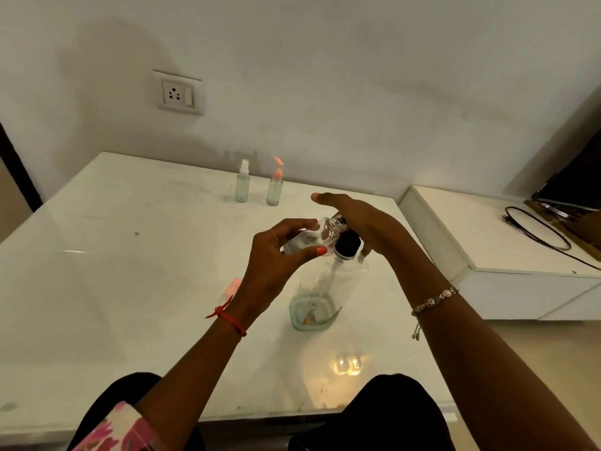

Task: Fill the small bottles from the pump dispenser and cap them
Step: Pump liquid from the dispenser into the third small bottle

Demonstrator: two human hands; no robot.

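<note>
The left hand's (276, 258) fingers (300, 223) and thumb curl round a small clear plastic bottle (307, 238), held tilted with its mouth towards the black pump collar (348, 244). The right hand (361, 219) lies over the pump top, its fingers (328, 198) straight and together. Below stands the large clear square dispenser bottle (320, 297) on the white glossy desk (130, 271), with a little liquid at its bottom. A pink cap (234, 285) lies to its left. At the desk's far edge stand a clear spray bottle (243, 185) and a pink-pumped clear bottle (275, 187), just beside each other.
</note>
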